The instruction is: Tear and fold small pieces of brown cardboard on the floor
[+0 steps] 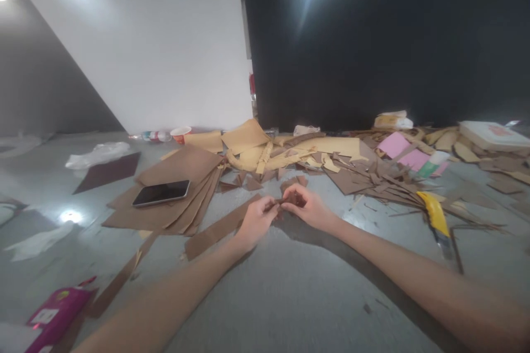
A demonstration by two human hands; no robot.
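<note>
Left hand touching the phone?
Apart. The head view shows brown sheets and grey tabletop between the left hand and the phone.

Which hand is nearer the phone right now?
Left. The left hand is to the right of the phone; the right hand is farther off on that same side, just past the left hand.

Grey table (265, 303) was pretty messy, tbh. Brown sheets (186, 162) sat left of centre, a wide brown strip (219, 230) mid-frame, crumpled clear plastic (97, 154) far left, scraps (381, 179) right.
</note>
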